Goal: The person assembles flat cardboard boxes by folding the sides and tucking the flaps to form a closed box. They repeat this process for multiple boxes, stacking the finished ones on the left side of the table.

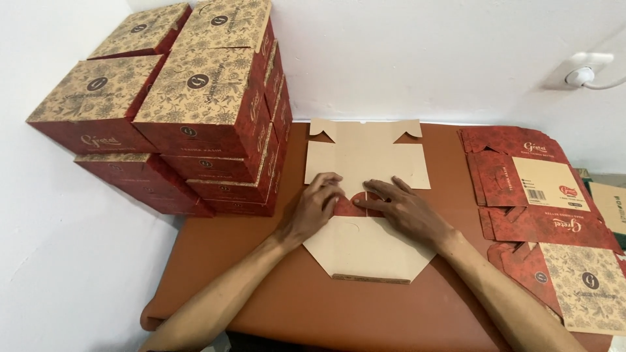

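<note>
Both hands flat on an unfolded carton blank at table centre.

Left hand (317, 203) and right hand (403, 208) lie palm-down, fingers spread, pressing the flat cardboard blank (366, 156) around its red tab (351, 205) on the brown table (261, 287). Stacked assembled boxes (195, 104) stand left; a pile of flat printed blanks (541, 195) lies right.

Soft, even light fills the scene, bright on the white wall (456, 58) and without harsh glare. Faint shadows lie under the left hand (317, 207) and right hand (404, 210), and a deeper one beside the stacked boxes (189, 111) at the tabletop's (313, 306) far left corner. Focus is sharp at the centre, with wide-angle bending at the edges
</note>
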